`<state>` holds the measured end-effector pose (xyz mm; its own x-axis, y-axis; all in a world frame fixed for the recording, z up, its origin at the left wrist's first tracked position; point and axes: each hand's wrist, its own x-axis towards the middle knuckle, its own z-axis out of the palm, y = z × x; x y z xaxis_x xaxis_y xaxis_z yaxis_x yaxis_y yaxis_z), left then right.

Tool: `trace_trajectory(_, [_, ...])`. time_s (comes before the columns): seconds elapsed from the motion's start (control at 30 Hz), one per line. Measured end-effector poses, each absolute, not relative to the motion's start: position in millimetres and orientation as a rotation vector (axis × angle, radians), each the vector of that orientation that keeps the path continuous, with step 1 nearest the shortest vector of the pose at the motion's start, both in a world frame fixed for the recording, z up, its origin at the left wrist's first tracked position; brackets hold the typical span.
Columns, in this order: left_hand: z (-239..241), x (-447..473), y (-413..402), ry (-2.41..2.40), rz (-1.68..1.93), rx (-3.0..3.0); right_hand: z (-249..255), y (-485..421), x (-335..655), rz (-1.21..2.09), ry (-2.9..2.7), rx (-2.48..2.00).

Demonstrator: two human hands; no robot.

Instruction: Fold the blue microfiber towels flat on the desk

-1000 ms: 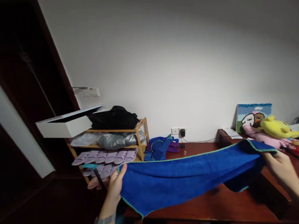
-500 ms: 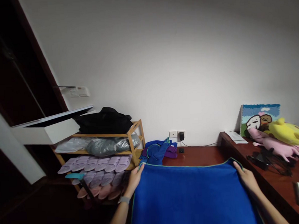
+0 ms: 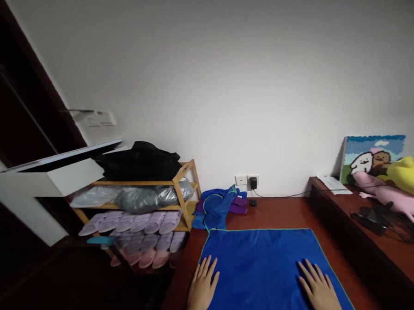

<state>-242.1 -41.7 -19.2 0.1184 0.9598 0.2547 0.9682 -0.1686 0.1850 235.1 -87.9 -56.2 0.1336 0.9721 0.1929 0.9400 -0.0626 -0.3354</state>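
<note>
A blue cloth [image 3: 257, 263] with a thin green edge lies spread flat on the reddish-brown wooden desk [image 3: 282, 211]. My left hand [image 3: 202, 287] rests at the cloth's left side, palm down with fingers stretched. Over its right part is my right hand [image 3: 320, 288], also palm down, its fingers spread. Neither hand holds anything. Behind the cloth's far left corner sits a crumpled heap of blue and purple cloths [image 3: 218, 207]. The near part of the spread cloth runs out of view.
On the left stands a wooden rack [image 3: 181, 198] with slippers [image 3: 130, 222], a black bag [image 3: 141, 163] and a white box [image 3: 76, 175]. A raised ledge [image 3: 334, 204] on the right bears a pink plush toy [image 3: 393, 196], a yellow plush and cables. A black plug [image 3: 253, 183] sits in the wall socket.
Both hands have let go of the cloth's far corners and come nearer, now flat and open. The cloth, held up before, has come down onto the desk.
</note>
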Motion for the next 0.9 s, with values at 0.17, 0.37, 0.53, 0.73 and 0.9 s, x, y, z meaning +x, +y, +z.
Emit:
trace_trajectory(0.17, [-11.3, -246.9, -40.6, -2.047, -0.303, -2.358, -74.9, -95.2, 243.0, 0.066, -1.911, -2.059])
trace_trajectory(0.37, [-3.8, -242.4, -35.1, -2.070, -0.300, -2.354, -82.8, -83.4, 246.9, 0.008, -1.876, -2.050])
trace_trajectory(0.53, [-14.9, -245.9, -40.7, -2.019, -0.550, -2.303, -81.8, -88.2, 248.6, 0.061, -1.914, -2.070])
trace_trajectory(0.73, [-6.7, -248.4, -44.5, -1.974, -0.839, -2.207, -74.2, -89.7, 247.1, 0.087, -1.908, -2.076])
trace_trajectory(0.9, [-0.8, -242.1, -61.0, -1.842, -0.920, -2.227, -71.4, -91.9, 247.5, 0.063, -1.885, -2.024])
